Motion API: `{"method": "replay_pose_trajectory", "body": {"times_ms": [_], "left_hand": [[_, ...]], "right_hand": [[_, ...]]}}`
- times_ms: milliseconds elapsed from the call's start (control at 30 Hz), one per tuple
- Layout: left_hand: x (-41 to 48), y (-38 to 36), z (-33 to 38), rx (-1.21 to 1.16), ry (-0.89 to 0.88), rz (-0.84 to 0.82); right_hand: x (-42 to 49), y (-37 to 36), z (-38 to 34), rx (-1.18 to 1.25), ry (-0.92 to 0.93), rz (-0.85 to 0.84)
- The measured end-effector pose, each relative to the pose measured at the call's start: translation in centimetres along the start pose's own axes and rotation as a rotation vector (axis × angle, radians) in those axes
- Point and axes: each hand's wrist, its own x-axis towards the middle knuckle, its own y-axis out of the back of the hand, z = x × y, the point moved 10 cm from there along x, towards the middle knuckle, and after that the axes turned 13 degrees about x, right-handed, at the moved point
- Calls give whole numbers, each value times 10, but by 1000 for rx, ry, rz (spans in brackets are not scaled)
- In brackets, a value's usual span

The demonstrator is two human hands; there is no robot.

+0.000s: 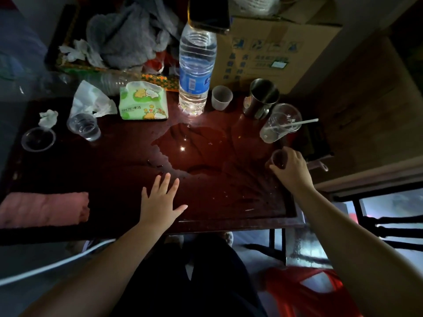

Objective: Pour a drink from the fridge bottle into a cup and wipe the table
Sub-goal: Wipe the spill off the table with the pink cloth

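Dim light falls on a dark red wooden surface, crowded along its far edge and wet in the middle. A small cup is gripped from above by the right hand near the right edge, fingers curled round its rim; its contents cannot be made out. The bottle, clear and largely full, is stood upright at the far centre, well apart from the cup, and its cap is hidden. Between the two a broad puddle is spread, with stray drops toward the near edge. The left hand is held flat with fingers spread near the front; whether it touches the wood cannot be told. A folded pink cloth is laid at the near left corner, and a tissue pack beside a clear cup farther back. Pouring appears finished or set aside, and the wiping step seems to be in hand. For the next move, the cup would need to be set clear of the wet patch and the cloth or tissues fetched by the free hand, then drawn across the puddle without its being pushed over the edge.
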Motion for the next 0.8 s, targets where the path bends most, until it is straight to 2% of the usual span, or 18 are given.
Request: {"method": "replay_pose_trajectory", "body": {"times_ms": [333, 467, 600, 700, 800], "left_hand": [[1, -5, 0, 56, 5, -39], [0, -6, 1, 37, 3, -56], [-1, -7, 1, 24, -19, -81], [-2, -8, 0, 22, -48, -96], [-8, -5, -6, 2, -74, -70]], "right_hand": [[-3, -9, 14, 1, 0, 12], [-28, -11, -20, -42, 180, 82], [-69, -66, -66, -45, 365, -114], [-103, -119, -95, -65, 453, -307], [-127, -164, -119, -102, 516, -428]]}}
